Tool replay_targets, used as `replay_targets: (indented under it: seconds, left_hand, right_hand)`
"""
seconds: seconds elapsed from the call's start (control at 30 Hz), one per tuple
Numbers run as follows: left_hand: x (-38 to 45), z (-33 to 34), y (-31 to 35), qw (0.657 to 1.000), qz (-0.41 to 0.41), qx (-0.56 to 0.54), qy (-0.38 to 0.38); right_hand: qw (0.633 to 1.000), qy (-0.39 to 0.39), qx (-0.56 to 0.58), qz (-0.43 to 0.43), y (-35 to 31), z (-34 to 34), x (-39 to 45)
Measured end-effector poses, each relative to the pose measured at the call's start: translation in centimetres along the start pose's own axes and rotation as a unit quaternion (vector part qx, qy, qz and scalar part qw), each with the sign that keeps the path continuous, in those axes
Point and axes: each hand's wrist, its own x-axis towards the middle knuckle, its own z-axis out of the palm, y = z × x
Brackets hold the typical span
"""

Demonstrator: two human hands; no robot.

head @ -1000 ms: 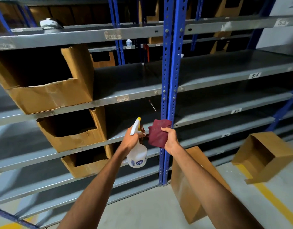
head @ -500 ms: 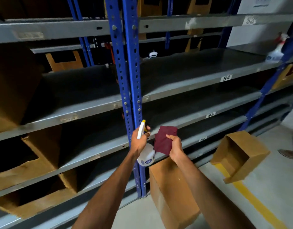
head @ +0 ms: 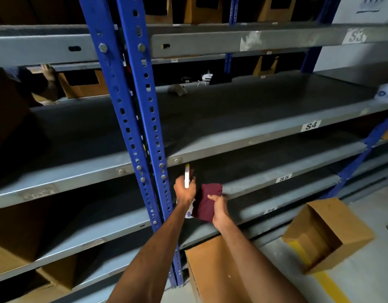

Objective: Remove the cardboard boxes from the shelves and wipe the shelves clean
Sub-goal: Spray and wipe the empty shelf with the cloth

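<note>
Both hands meet near the frame's centre, in front of the grey metal shelf labelled S5. The left hand is curled round a white spray bottle with a yellow-tipped nozzle; most of the bottle's body is hidden behind the wrist and the cloth. At its 3 o'clock, the right hand pinches a dark maroon cloth, which hangs folded between the two hands. The blue perforated steel upright stands at 10 o'clock from the hands. One open brown cardboard box lies on its side on the floor at 4 o'clock, and another, partly covered by the right forearm, stands at 6 o'clock. More cardboard boxes on the left shelves sit in shadow and run off the frame edge. Small objects at the back of shelf S4 are too blurred to identify.
</note>
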Motion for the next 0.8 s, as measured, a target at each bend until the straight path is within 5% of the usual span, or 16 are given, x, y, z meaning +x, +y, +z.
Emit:
replay_targets:
  seconds: [0.23, 0.5, 0.8]
  left_hand:
    - [1.5, -0.6, -2.4, 0.995, -0.061, 0.071, -0.044]
    - [-6.0, -2.4, -7.0, 0.964, 0.154, 0.211, -0.050]
    - [-5.8, -4.4, -4.3, 0.922, 0.143, 0.353, -0.068]
  right_hand:
    - [1.000, -0.022, 0.005, 0.000, 1.3, 1.6, 1.4]
    - [0.999, 0.001, 0.045, 0.008, 3.1, 2.3, 1.8]
    - [0.997, -0.003, 0.077, 0.002, 1.9, 2.4, -0.6]
